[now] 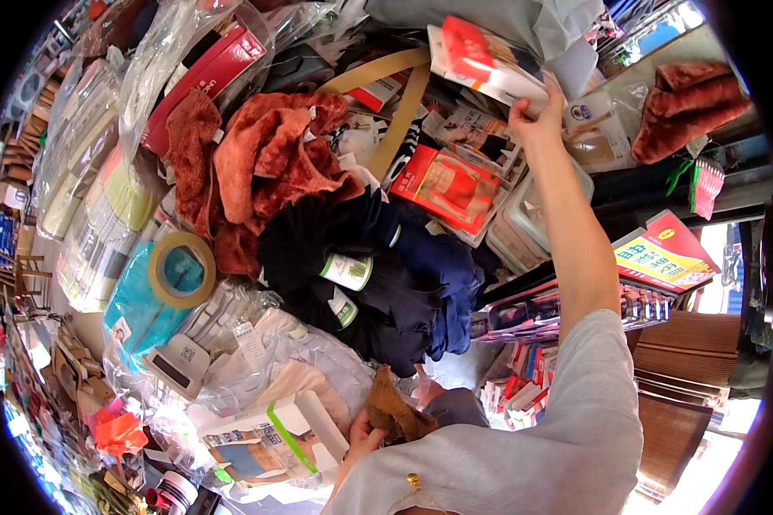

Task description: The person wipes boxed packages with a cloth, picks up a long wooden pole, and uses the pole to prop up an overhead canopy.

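My right hand (538, 118) is stretched out to the far side of the pile, its fingers closed on the near end of a red-and-white cardboard box (483, 67). Below that box lies a red packet (447, 187) with a picture of a torso in underwear. My left hand (366, 436) is low and close to my body, fingers closed at the edge of a brown piece of cloth (395, 410). Beside it stands a tilted white box with a green stripe (270, 439). Black garments with paper labels (361, 275) and navy garments (455, 279) are heaped between my hands.
Rust-red plush garments (275, 159) lie left of the black ones. A tape roll (181, 269) rests on a blue package (133, 300), near a white device with a small screen (179, 364). Bagged clothing (94, 232) is stacked at left. A lidded plastic container (524, 219) sits by my right arm.
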A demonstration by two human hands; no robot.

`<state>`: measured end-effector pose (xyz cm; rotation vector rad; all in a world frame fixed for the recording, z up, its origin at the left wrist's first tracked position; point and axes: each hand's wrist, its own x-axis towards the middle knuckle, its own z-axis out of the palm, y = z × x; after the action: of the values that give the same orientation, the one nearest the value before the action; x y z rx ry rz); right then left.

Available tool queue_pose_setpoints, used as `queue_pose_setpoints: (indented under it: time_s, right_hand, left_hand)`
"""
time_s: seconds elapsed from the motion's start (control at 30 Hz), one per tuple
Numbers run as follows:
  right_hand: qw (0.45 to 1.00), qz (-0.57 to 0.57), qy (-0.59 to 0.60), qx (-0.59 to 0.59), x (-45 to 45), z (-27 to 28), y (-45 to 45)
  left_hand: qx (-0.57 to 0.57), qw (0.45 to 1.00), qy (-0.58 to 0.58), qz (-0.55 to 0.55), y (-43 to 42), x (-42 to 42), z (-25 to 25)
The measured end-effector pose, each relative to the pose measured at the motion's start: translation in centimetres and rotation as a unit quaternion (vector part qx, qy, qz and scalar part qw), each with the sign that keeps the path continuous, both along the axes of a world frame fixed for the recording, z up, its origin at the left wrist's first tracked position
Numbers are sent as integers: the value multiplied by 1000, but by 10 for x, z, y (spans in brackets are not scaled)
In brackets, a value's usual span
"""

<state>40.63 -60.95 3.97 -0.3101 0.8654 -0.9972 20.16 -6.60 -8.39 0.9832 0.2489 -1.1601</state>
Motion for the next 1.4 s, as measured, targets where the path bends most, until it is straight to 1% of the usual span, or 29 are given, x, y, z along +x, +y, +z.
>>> queue_pose_setpoints:
  time_s: [0.1, 0.17, 0.23, 0.3, 0.33, 0.37, 0.43, 0.47, 0.53, 0.57, 0.63, 0.67, 0.73, 0.8, 0.83, 0.9, 0.97, 1.03, 1.1, 1.13, 1.17, 1.2, 1.23, 1.27, 1.3, 1.33, 1.4]
  right_hand:
    - [997, -46, 45, -42, 0, -10, 18]
    - [997, -42, 30, -56, -6, -15, 23]
    - [1000, -8, -9, -22, -15, -30, 12]
    - [985, 31, 117, -123, -20, -62, 0]
    - [932, 32, 259, -253, -20, -68, 8]
    - [893, 9, 312, -325, -20, -72, 16]
    - [929, -95, 317, -163, 0, -58, 27]
    - [929, -93, 319, -161, -2, -60, 31]
    - [952, -60, 261, -149, -1, -58, 34]
    - [952, -59, 260, -151, -2, -55, 34]
    - [966, -62, 233, -98, -7, -39, 43]
    - [969, -57, 210, -120, -11, -33, 48]
    - [972, -65, 192, -118, -15, -25, 47]
    - [980, -66, 153, -112, -20, -18, 45]
    - [980, -67, 154, -111, -22, -15, 44]
    - [994, -58, 63, -61, -27, -9, 43]
    - [997, -50, 39, -54, -31, -5, 51]
    - [999, -19, -10, -47, -32, 1, 66]
    - [999, 2, -48, -13, -34, -10, 80]
    - [998, 2, -65, -28, -37, -30, 89]
    - [998, 22, -64, -15, -42, -49, 104]
    - [999, 17, -45, 20, -45, -80, 114]
    - [1000, 5, -19, 15, -52, -111, 130]
    - [998, 25, 16, 56, -59, -131, 144]
    - [993, 8, 71, 99, -64, -131, 159]
    - [992, 8, 55, 112, -66, -126, 163]
    - [991, 6, 43, 129, -71, -123, 168]
  left_hand:
    - [-10, 1000, -13, -4, 0, 2, 0]
    - [-6, 1000, -19, -10, -1, 2, 2]
    - [-15, 1000, -4, 3, 0, 1, 5]
    - [-17, 1000, 11, 8, -5, 6, 11]
    - [-15, 999, 28, 9, -4, 6, 14]
    - [-15, 1000, 25, 9, -2, 4, 15]
    - [16, 1000, -23, -1, -2, 5, 13]
    - [18, 1000, -21, 0, 2, 2, 14]
    - [3, 1000, -26, 8, -2, 5, 20]
    - [1, 1000, -26, 9, -2, 6, 21]
    - [-10, 1000, -27, 10, -3, 7, 22]
    - [-11, 999, -28, 9, -4, 8, 23]
    - [9, 999, -43, 16, -7, 8, 24]
    - [6, 999, -38, 12, -5, 6, 23]
    - [4, 999, -34, 10, -4, 5, 21]
    - [9, 999, -37, 0, -1, 3, 17]
    - [12, 999, -43, -9, 1, 2, 12]
    - [9, 999, -43, -11, 1, 0, 9]
    - [10, 999, -44, -9, 1, 0, 11]
    - [10, 999, -42, -7, -1, 1, 13]
    - [8, 999, -44, -10, -2, 3, 17]
    - [12, 999, -41, -14, -4, 5, 22]
    - [17, 999, -39, -20, -4, 6, 25]
    - [16, 999, -43, -25, -3, 5, 24]
    - [13, 999, -44, -9, -3, 3, 21]
    - [9, 999, -44, 9, -1, 1, 16]
    - [5, 999, -43, -4, 6, -2, 3]
